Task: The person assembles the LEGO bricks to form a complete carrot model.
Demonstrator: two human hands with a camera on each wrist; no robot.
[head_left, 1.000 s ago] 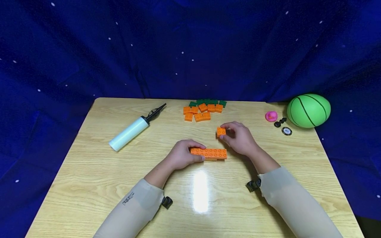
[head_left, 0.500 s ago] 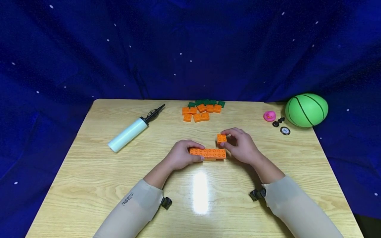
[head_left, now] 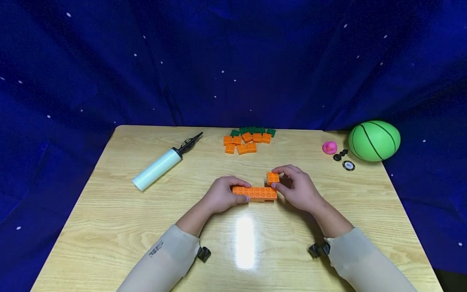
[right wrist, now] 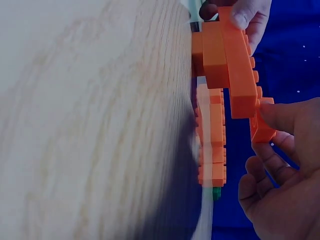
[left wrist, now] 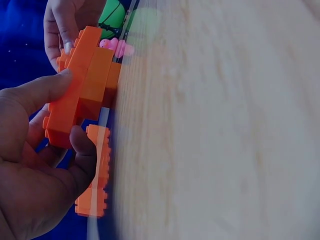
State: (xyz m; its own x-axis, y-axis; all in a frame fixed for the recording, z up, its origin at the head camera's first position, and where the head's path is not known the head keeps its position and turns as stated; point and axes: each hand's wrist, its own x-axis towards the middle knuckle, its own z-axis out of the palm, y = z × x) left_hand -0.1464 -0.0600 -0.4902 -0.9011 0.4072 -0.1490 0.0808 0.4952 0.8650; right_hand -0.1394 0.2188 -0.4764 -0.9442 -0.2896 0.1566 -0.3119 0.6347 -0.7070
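Observation:
My left hand (head_left: 225,195) grips the left end of an orange brick build (head_left: 264,194) in the head view, thumb on the near side and fingers behind. Both wrist views show this build stepped, its top layer (left wrist: 80,85) longer than the narrower layers (right wrist: 215,57) below. Between thumb and fingertips my right hand (head_left: 298,188) pinches a small square orange brick (head_left: 273,177). That brick sits just above and behind the build's right end; whether the two touch I cannot tell.
Several loose orange bricks (head_left: 247,138) and green bricks (head_left: 257,130) lie at the table's back. A hand pump (head_left: 157,169) lies at left. To the right are a pink rubber duck (head_left: 330,147), a small black object (head_left: 339,155), a poker chip (head_left: 348,165) and a green ball (head_left: 374,140).
My right hand has brought the small orange brick nearer, toward the right end of the build. My left hand keeps its grip, and the build stays in place.

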